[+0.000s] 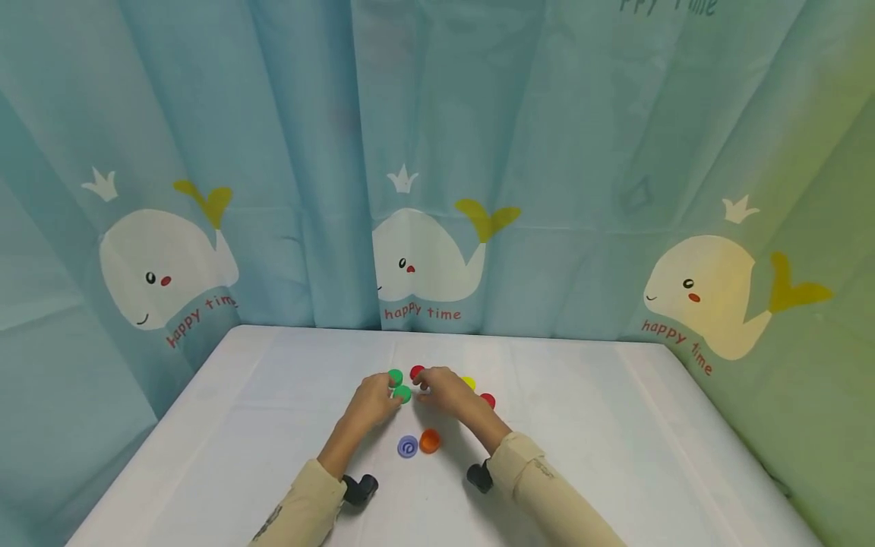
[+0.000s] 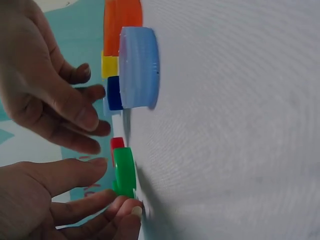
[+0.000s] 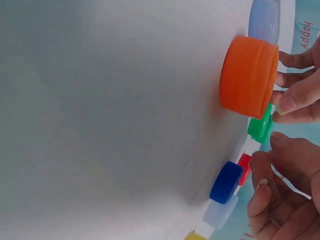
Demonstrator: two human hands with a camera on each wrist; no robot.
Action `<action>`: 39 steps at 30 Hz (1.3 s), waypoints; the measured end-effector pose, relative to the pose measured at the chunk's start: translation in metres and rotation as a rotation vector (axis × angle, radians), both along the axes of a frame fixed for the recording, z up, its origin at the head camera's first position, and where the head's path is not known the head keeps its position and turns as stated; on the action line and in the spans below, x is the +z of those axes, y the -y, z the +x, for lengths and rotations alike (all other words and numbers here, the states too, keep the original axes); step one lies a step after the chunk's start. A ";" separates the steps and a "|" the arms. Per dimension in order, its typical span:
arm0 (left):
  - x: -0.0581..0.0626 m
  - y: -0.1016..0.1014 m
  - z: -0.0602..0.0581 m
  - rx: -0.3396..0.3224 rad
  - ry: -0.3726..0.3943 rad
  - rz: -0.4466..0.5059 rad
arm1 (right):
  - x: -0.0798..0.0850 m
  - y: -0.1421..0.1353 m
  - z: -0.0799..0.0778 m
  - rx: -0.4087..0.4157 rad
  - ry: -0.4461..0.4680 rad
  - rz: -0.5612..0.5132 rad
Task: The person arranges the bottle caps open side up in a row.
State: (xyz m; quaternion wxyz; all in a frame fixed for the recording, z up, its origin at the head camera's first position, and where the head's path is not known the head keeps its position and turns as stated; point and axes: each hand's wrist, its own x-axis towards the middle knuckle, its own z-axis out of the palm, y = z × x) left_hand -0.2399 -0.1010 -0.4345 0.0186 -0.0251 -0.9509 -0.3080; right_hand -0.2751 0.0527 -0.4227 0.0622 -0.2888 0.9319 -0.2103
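Note:
My left hand (image 1: 371, 400) is at two green bottle caps (image 1: 402, 394), its thumb tip right at the nearer one. In the left wrist view the fingers and thumb stand apart beside a green cap. My right hand (image 1: 446, 389) hovers just right of them, near a red cap (image 1: 417, 371). Its fingers are loosely bent, with nothing seen between them. A dark blue cap (image 3: 226, 182) and a pale translucent cap (image 3: 220, 211) lie near that hand; the head view hides them behind it. Nearer me are a violet-blue cap (image 1: 407, 447) with a spiral and an orange cap (image 1: 430, 441).
A yellow cap (image 1: 468, 383) and another red cap (image 1: 488, 400) lie right of my right hand on the white table (image 1: 581, 441). Whale-printed curtains (image 1: 437, 152) hang behind the table. A black wrist device (image 1: 360, 490) is below each forearm.

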 end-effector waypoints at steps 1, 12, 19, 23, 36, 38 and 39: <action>-0.001 0.000 0.000 -0.005 -0.003 -0.007 | 0.000 0.002 0.000 0.000 0.001 0.006; 0.000 -0.001 0.001 -0.019 -0.004 -0.015 | -0.005 0.020 -0.003 -0.030 0.015 0.074; -0.004 0.001 -0.002 -0.046 -0.046 -0.010 | -0.004 0.026 -0.004 -0.051 -0.020 0.085; -0.006 0.000 -0.002 -0.055 -0.061 -0.025 | -0.007 0.028 -0.005 -0.068 -0.023 0.094; -0.008 0.001 0.000 -0.074 -0.040 -0.002 | -0.006 0.031 -0.005 -0.119 0.038 0.091; -0.007 0.003 0.001 -0.079 -0.039 0.004 | -0.006 0.031 -0.004 -0.106 0.033 0.077; -0.007 0.003 0.001 -0.080 -0.036 0.010 | -0.005 0.030 -0.004 -0.100 0.030 0.074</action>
